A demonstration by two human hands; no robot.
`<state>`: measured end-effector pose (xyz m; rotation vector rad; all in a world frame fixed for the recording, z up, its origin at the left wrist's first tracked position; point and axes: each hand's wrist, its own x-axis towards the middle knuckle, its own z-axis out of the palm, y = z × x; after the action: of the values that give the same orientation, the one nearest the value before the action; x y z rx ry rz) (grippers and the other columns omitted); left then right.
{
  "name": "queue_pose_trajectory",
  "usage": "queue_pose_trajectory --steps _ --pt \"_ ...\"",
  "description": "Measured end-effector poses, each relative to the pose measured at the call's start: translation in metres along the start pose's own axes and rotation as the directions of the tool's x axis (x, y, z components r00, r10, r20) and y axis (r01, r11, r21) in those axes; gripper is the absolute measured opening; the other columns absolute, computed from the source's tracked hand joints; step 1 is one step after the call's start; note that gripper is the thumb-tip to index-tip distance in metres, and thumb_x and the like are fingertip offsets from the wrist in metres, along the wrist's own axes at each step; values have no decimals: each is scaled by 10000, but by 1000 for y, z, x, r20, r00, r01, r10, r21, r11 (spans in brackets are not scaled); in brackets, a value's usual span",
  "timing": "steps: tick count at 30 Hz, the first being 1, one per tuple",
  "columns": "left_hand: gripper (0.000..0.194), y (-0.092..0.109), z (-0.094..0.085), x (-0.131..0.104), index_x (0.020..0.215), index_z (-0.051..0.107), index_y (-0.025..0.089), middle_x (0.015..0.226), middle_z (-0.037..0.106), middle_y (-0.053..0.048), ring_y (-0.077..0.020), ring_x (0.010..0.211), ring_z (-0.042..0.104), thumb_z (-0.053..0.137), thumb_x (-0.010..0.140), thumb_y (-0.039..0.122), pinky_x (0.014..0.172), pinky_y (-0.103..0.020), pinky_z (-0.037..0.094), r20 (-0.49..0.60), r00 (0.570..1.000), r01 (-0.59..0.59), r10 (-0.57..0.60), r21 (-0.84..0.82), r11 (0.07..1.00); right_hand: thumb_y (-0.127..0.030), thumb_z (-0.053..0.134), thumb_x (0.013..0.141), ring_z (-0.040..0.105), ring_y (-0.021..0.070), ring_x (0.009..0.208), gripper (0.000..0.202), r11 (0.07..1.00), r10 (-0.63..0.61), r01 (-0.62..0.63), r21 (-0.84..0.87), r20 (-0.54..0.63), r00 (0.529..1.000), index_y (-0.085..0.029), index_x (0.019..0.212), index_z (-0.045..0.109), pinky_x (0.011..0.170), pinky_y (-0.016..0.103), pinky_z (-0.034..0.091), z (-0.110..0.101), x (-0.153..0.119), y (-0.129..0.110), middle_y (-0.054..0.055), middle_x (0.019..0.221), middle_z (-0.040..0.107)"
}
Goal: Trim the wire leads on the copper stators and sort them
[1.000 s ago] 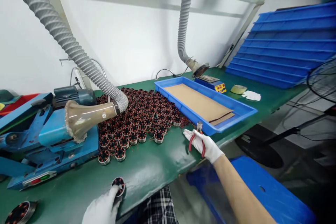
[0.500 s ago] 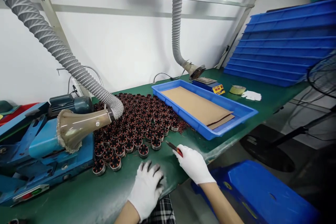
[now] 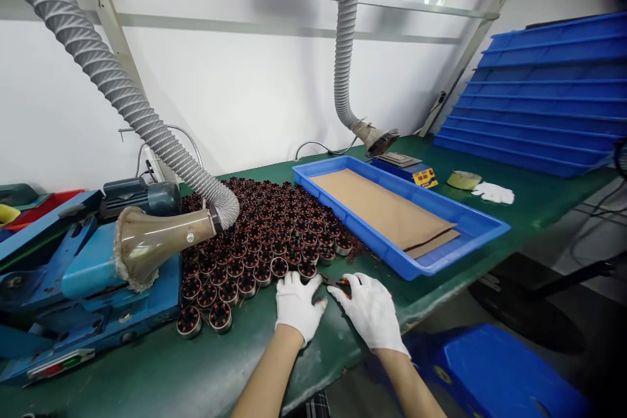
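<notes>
Many small round motor stators (image 3: pixel 255 255), with silver rims, black tops and copper-coloured windings, stand packed together on the bench. White-gloved, my left hand (image 3: pixel 300 308) is at their front edge, its fingers and thumb around the near side of one motor stator (image 3: pixel 307 270). My right hand (image 3: pixel 369 313), also gloved, is closed on a pair of cutting pliers (image 3: pixel 341 285) with red and black handles. The pliers' tip points left toward that same stator, close to my left thumb; the glove covers most of the handles.
Behind my right hand lies a blue tray (image 3: pixel 426 268) with brown cardboard sheets (image 3: pixel 382 202). At left stands a blue machine (image 3: pixel 93 268) beneath a suction hose (image 3: pixel 142 111). Tape (image 3: pixel 463 179), a white glove (image 3: pixel 494 193) and stacked blue trays (image 3: pixel 539 104) are on the green bench (image 3: pixel 220 372).
My left hand has moved forward to a stator at the pile's front edge. My right hand has brought the pliers closer to it. The view has shifted slightly left.
</notes>
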<state>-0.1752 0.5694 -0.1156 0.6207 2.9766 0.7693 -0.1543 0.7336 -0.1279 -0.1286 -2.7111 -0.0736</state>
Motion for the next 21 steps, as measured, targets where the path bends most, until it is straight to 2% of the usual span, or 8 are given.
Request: queue_pose_trajectory --steps 3,6,10,12,14,16,19,21 --pt "480 0 -14 3 1236 477 327 1157 478 -114 -330 1119 412 508 773 452 913 -483 333 49 999 -21 23 -39 999 -507 490 814 541 258 841 403 1000 -10 10 -7 -30 999 -153 957 616 774 358 348 0 0 -1 107 939 604" --pt "463 -10 -34 -16 1218 498 309 1151 522 -84 -295 1146 419 509 772 436 944 -432 348 126 988 -70 83 -106 992 -509 492 810 553 257 818 406 1000 -21 21 -13 -62 998 -152 949 624 753 358 368 1 1 -2 105 922 616" --pt "356 -49 -63 -80 1147 556 328 1098 604 -4 -198 1041 536 470 809 403 900 -306 421 233 961 -94 146 -222 971 -512 496 804 571 250 770 415 998 -55 55 -5 -98 994 -139 915 640 735 359 396 4 1 0 110 881 634" --pt "357 -78 -78 -121 1165 546 324 1154 596 10 -194 1081 524 453 826 385 939 -309 403 221 975 46 18 -279 959 -519 481 809 579 251 775 432 998 -67 69 14 -125 990 -131 907 642 732 360 413 5 2 0 120 886 641" --pt "357 -111 -95 -162 1179 534 323 1197 579 15 -209 1153 477 414 848 380 972 -342 380 98 981 184 -168 -188 965 -513 453 825 580 264 837 451 997 -69 76 34 -167 984 -112 924 635 760 371 423 3 2 -5 144 935 638" --pt "377 -145 -116 -196 1195 520 294 1232 546 -19 -227 1156 464 387 855 391 968 -371 378 -159 950 272 -269 -3 962 -489 437 840 573 276 886 442 990 -60 88 106 -239 969 -102 929 632 798 391 425 -4 1 -20 162 972 632" --pt "495 -191 -146 -233 1237 473 156 1295 453 -136 -320 1210 363 413 825 424 990 -475 310 -499 777 572 -384 304 762 -468 445 838 588 262 871 394 897 -36 161 412 -296 955 -132 896 642 831 408 435 -24 -2 -66 140 931 649" --pt "572 -215 -156 -249 1248 443 84 1257 466 -181 -365 1175 371 444 798 438 955 -507 326 -542 686 714 -485 374 592 -469 451 832 596 244 878 371 719 -19 159 677 -210 977 -157 908 636 848 398 448 -42 -8 -107 116 924 657"
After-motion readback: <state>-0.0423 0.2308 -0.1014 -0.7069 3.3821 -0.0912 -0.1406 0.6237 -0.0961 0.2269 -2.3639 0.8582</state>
